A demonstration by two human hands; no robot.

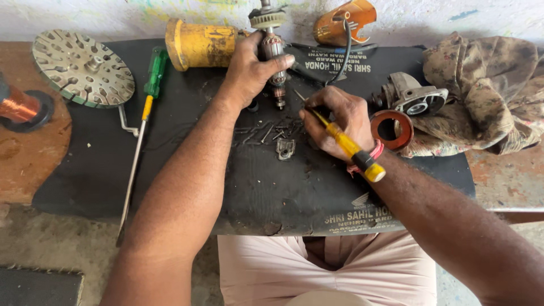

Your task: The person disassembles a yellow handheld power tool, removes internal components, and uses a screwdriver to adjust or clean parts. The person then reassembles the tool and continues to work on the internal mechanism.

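Note:
My left hand (252, 68) grips a motor armature (271, 54) with a gear on top, held upright over a black mat (187, 170). My right hand (334, 122) holds a small yellow-handled screwdriver (345, 144), its tip pointing up-left toward the armature's lower end. Several loose screws (272, 135) and a small metal bracket (285, 148) lie on the mat between my hands. Behind my left hand lies a yellow motor housing (198, 42) on its side.
A long green-and-yellow screwdriver (141, 124) lies on the mat's left. A round cutting disc (82, 68) and a copper coil (20, 105) sit far left. A grey gear housing (411, 93), red ring (392, 129), orange cover (345, 20) and crumpled cloth (487, 90) lie right.

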